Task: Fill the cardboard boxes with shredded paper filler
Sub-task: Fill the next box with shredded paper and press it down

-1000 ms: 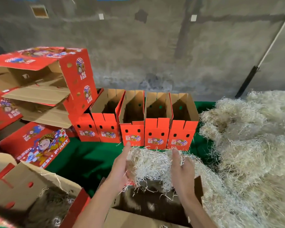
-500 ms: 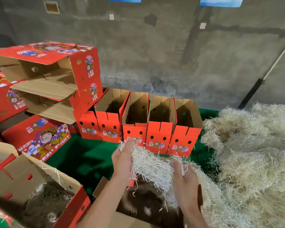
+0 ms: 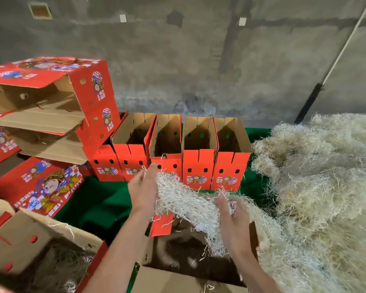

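- Nearest me, an open cardboard box (image 3: pixel 190 256) lies at the near edge of the green tabletop (image 3: pixel 97 206), its dark interior holding only a few strands.
- My left hand (image 3: pixel 143 190) and right hand (image 3: pixel 230 216), fingers straight, press a wad of shredded paper filler (image 3: pixel 184 199) between them above that box.
- At my left, a second open box (image 3: pixel 40 250).
- Right: the loose filler heap (image 3: pixel 321 182).
- Toward the far edge: a row of upright red boxes (image 3: pixel 199 153); stacked red cartons (image 3: pixel 51 106) at far left.

A rough grey concrete wall (image 3: pixel 199 60) rises behind the worktop, whose green cloth (image 3: pixel 97 204) shows. A long-handled pole (image 3: pixel 334 60) leans against the wall at right.
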Demonstrator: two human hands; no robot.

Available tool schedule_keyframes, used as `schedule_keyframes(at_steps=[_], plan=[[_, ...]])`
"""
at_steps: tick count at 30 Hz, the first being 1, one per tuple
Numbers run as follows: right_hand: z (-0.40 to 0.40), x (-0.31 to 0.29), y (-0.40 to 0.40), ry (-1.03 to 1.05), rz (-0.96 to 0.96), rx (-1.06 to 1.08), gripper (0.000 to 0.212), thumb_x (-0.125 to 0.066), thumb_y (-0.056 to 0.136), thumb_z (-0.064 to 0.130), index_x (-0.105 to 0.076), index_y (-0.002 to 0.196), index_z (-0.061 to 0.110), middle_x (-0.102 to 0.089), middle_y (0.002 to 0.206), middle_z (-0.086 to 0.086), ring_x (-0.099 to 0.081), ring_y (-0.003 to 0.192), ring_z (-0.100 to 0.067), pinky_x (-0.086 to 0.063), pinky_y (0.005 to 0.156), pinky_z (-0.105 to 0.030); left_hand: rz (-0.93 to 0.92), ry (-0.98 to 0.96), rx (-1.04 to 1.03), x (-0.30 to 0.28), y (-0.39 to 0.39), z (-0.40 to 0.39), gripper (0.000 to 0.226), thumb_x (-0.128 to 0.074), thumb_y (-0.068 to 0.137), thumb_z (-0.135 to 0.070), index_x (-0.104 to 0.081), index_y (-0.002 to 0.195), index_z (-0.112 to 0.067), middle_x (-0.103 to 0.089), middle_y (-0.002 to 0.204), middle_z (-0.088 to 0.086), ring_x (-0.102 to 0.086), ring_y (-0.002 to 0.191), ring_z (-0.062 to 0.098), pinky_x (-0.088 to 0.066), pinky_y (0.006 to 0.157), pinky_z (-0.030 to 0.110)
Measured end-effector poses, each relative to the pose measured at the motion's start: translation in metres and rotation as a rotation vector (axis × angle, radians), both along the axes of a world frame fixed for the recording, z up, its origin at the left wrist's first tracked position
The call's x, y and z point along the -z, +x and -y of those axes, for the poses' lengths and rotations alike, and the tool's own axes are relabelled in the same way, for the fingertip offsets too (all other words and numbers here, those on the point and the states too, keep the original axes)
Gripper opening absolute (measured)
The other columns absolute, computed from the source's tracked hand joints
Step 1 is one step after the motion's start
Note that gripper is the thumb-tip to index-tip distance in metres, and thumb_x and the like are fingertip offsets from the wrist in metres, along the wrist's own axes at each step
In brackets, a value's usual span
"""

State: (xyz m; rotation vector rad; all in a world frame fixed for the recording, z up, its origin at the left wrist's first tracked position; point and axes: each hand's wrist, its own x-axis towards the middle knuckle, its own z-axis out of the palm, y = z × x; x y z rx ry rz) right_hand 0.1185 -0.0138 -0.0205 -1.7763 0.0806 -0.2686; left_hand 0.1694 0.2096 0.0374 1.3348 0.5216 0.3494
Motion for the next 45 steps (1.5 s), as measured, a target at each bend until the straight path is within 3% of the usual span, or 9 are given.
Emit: schedule_keyframes(at_steps=[8, 9, 13, 25, 30, 32, 33, 38, 45], plan=[[0.023, -0.042, 0.041, 0.056, -0.033, 0.147, 0.068, -0.057, 0.095, 0.060, -0.053, 0.073, -0.004, -0.042, 0.042, -0.007, -0.036, 0.035, -0.026, -0.041, 0.043, -0.050, -0.032, 0.248, 0.089, 0.031, -0.051, 0.009, 0.056, -0.065, 0.083, -0.062, -0.042, 0.057, -0.019, -0.029, 0.053, -0.009, -0.026, 0.048, 0.010, -0.023, 0.041, 0.020], [0.023, -0.029, 0.034, 0.076, -0.058, 0.138, 0.049, -0.057, 0.093, 0.063, -0.035, 0.109, 0.022, -0.047, 0.044, -0.010, -0.041, 0.036, -0.029, -0.031, 0.073, -0.028, -0.013, 0.224, 0.066, 0.023, -0.044, 0.004, 0.055, -0.067, 0.085, -0.057, -0.039, 0.058, -0.017, -0.030, 0.053, -0.008, -0.027, 0.048, 0.009, -0.022, 0.041, 0.020], [0.007, 0.011, -0.005, 0.094, -0.158, 0.069, 0.063, -0.054, 0.087, 0.071, -0.067, 0.123, 0.021, -0.023, 0.044, 0.005, -0.019, 0.039, -0.017, -0.031, 0.047, -0.030, 0.076, 0.149, -0.074, -0.007, -0.010, -0.018, 0.043, -0.070, 0.090, -0.031, -0.042, 0.058, -0.023, -0.030, 0.047, -0.013, -0.026, 0.044, 0.004, -0.029, 0.039, 0.014], [0.025, -0.008, 0.008, 0.124, -0.181, 0.152, 0.071, -0.054, 0.086, 0.076, -0.044, 0.066, 0.009, -0.028, 0.050, 0.012, -0.029, 0.046, -0.013, -0.045, 0.060, -0.017, -0.223, -0.208, -0.030, 0.023, -0.022, -0.019, 0.027, -0.077, 0.083, -0.037, -0.055, 0.071, -0.028, -0.053, 0.071, -0.008, -0.051, 0.064, 0.012, -0.042, 0.092, 0.037], [0.009, 0.004, -0.012, 0.172, -0.279, 0.154, 0.069, -0.051, 0.065, 0.096, -0.039, 0.069, 0.027, -0.027, 0.079, 0.017, -0.028, 0.074, -0.003, -0.030, 0.045, -0.014, -0.175, -0.281, 0.157, 0.012, -0.014, -0.020, 0.043, -0.055, 0.097, -0.053, -0.068, 0.113, -0.016, -0.075, 0.107, 0.010, -0.073, 0.074, 0.020, -0.057, 0.060, 0.021], [0.009, 0.001, -0.011, 0.224, -0.426, 0.114, 0.093, -0.055, 0.066, 0.093, -0.058, 0.121, 0.018, -0.063, 0.076, -0.001, -0.037, 0.075, -0.003, -0.037, 0.086, -0.026, -0.110, -0.408, 0.337, 0.005, -0.012, -0.017, 0.062, -0.049, 0.097, -0.061, -0.056, 0.138, -0.015, -0.068, 0.127, 0.013, -0.072, 0.096, 0.020, -0.055, 0.086, 0.025], [0.012, 0.004, -0.009, 0.251, -0.442, 0.107, 0.101, -0.056, 0.067, 0.092, -0.048, 0.138, 0.021, -0.065, 0.088, 0.006, -0.068, 0.090, -0.018, -0.031, 0.060, -0.027, -0.068, -0.558, 0.427, 0.000, -0.013, -0.014, 0.073, -0.048, 0.091, -0.070, -0.054, 0.140, -0.016, -0.066, 0.132, 0.010, -0.069, 0.110, 0.021, -0.053, 0.094, 0.034], [0.007, -0.002, -0.011, 0.336, -0.352, -0.021, 0.071, -0.061, 0.073, 0.085, -0.047, 0.137, 0.058, -0.053, 0.140, -0.002, -0.046, 0.133, -0.029, -0.040, 0.109, -0.057, -0.016, -0.654, 0.533, 0.014, -0.019, 0.024, 0.083, -0.056, 0.085, -0.075, -0.053, 0.143, -0.015, -0.058, 0.141, 0.011, -0.055, 0.131, 0.029, -0.037, 0.113, 0.051], [0.008, -0.006, -0.033, 0.095, -0.164, -0.290, 0.042, -0.059, 0.086, 0.075, -0.065, 0.107, 0.039, -0.069, 0.089, 0.005, -0.061, 0.066, -0.012, -0.048, 0.063, -0.022, -0.214, -0.402, 0.397, 0.010, -0.011, 0.059, 0.076, -0.086, 0.069, -0.048, -0.057, 0.134, -0.019, -0.068, 0.124, -0.002, -0.070, 0.101, 0.019, -0.053, 0.072, 0.033]])
